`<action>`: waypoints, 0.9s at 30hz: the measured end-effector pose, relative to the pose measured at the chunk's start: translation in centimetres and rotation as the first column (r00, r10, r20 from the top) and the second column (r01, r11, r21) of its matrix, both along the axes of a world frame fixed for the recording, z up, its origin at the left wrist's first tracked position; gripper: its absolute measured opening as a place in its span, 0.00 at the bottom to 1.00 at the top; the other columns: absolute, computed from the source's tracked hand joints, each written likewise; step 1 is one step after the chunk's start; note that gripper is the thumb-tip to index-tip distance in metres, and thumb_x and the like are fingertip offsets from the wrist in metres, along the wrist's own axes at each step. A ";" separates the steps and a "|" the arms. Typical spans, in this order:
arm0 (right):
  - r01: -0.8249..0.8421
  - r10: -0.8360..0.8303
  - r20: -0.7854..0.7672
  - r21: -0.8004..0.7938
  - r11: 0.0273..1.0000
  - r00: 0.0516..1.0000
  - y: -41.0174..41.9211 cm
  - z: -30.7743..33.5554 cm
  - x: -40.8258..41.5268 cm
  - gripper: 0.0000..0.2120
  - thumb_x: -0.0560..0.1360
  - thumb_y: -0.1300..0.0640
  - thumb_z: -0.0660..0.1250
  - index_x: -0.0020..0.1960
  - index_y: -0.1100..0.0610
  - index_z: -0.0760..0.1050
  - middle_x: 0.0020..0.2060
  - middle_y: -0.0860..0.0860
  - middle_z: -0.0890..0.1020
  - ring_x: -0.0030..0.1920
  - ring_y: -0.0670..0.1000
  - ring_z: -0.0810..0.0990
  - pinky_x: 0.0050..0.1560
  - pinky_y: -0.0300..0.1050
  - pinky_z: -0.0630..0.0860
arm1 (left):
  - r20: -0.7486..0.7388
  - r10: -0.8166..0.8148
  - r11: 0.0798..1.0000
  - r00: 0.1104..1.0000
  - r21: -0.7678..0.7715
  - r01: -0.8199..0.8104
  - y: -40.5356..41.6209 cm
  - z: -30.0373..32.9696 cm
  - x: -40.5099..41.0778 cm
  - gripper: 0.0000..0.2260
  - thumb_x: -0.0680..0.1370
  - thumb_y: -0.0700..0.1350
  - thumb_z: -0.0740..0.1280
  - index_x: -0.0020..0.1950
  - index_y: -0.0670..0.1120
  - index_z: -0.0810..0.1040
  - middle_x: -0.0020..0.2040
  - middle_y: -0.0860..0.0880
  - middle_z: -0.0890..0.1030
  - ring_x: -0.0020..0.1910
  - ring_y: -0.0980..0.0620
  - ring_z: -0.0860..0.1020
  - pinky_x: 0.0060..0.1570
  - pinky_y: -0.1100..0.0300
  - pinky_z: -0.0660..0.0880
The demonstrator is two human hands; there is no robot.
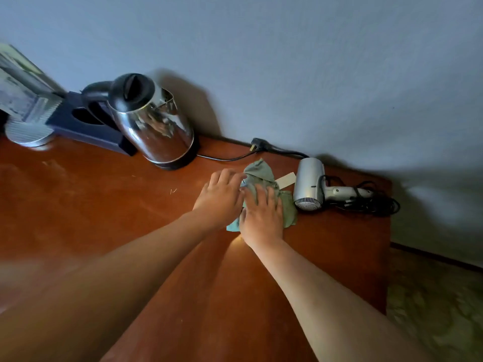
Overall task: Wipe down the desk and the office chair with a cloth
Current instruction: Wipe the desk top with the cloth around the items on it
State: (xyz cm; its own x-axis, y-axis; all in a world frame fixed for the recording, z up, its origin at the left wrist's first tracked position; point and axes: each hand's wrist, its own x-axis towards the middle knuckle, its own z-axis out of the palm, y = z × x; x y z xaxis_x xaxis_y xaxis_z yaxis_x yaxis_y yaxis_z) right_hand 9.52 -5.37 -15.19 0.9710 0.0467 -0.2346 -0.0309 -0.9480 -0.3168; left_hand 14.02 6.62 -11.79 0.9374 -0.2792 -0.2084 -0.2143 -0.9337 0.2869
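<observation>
A crumpled green cloth [260, 171] lies on the reddish-brown wooden desk [104, 205], near its far right part. My right hand [262, 218] presses flat on the cloth with fingers spread. My left hand [222, 197] lies beside it on the cloth's left edge, fingertips touching the fabric. Much of the cloth is hidden under both hands. No office chair is in view.
A steel kettle [154, 126] stands at the back by the wall, its cord and plug [257, 148] trailing right. A silver hair dryer [311, 186] with a tangled black cable lies right of the cloth. A white paper slip [286, 177], a dark blue tray [78, 121] and a lamp base [28, 133] are present.
</observation>
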 end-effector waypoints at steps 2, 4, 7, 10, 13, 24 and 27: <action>-0.001 0.001 0.037 0.019 1.000 0.999 0.2 -0.2 -1.4 0.30 0.72 0.54 0.68 0.74 0.49 0.69 0.71 0.56 0.74 0.73 0.64 0.70 0.71 0.66 0.68 | -0.074 -0.025 0.999 0.997 0.034 0.028 1.1 0.2 -0.5 0.21 0.82 0.49 0.57 0.76 0.55 0.62 0.70 0.50 0.66 0.69 0.47 0.64 0.65 0.48 0.71; -0.051 0.051 0.031 0.010 0.999 0.998 -0.1 0.0 -2.6 0.31 0.71 0.53 0.70 0.73 0.50 0.69 0.70 0.56 0.76 0.72 0.64 0.72 0.68 0.66 0.71 | -0.126 -0.072 0.995 0.989 0.053 0.079 1.6 0.3 -1.1 0.20 0.81 0.48 0.57 0.73 0.54 0.65 0.67 0.50 0.69 0.65 0.47 0.67 0.62 0.47 0.73; -0.061 0.061 0.039 -0.006 0.998 0.997 -0.3 0.2 -3.0 0.31 0.70 0.52 0.71 0.71 0.50 0.68 0.68 0.55 0.77 0.70 0.63 0.73 0.65 0.65 0.74 | -0.171 -0.089 0.995 0.981 0.031 0.096 1.1 0.2 -1.5 0.15 0.80 0.48 0.57 0.66 0.50 0.70 0.61 0.49 0.71 0.61 0.47 0.70 0.59 0.48 0.74; -0.035 0.036 0.049 -0.030 0.999 0.998 0.1 -0.3 -2.6 0.31 0.69 0.49 0.72 0.70 0.51 0.70 0.68 0.55 0.78 0.70 0.63 0.74 0.65 0.64 0.74 | -0.161 -0.082 0.997 0.984 0.001 0.083 0.9 -0.2 -0.9 0.13 0.78 0.48 0.57 0.61 0.49 0.72 0.57 0.49 0.71 0.58 0.47 0.71 0.56 0.47 0.74; -0.023 0.025 0.044 -0.034 0.999 0.999 0.2 -0.5 -2.5 0.31 0.71 0.47 0.69 0.73 0.51 0.69 0.71 0.55 0.75 0.73 0.63 0.70 0.68 0.65 0.71 | -0.160 -0.143 0.990 0.977 -0.021 0.141 1.1 -0.6 -0.1 0.12 0.78 0.48 0.58 0.60 0.49 0.72 0.56 0.49 0.71 0.56 0.47 0.71 0.54 0.51 0.73; 0.059 -0.067 -0.122 -0.068 0.996 0.990 7.4 0.2 6.9 0.38 0.79 0.42 0.59 0.83 0.50 0.44 0.82 0.55 0.49 0.81 0.60 0.42 0.79 0.61 0.42 | -0.067 -0.205 0.976 0.977 0.063 0.209 7.0 -1.2 6.0 0.29 0.79 0.52 0.62 0.79 0.49 0.57 0.74 0.47 0.64 0.70 0.45 0.67 0.68 0.52 0.63; 0.040 -0.062 -0.195 -0.117 0.992 0.979 9.7 0.7 8.3 0.39 0.80 0.42 0.56 0.83 0.50 0.40 0.82 0.54 0.44 0.81 0.60 0.38 0.79 0.62 0.40 | -0.042 -0.224 0.972 0.974 0.058 0.226 9.5 -1.1 6.6 0.28 0.81 0.53 0.58 0.79 0.48 0.56 0.75 0.46 0.63 0.71 0.45 0.66 0.69 0.52 0.62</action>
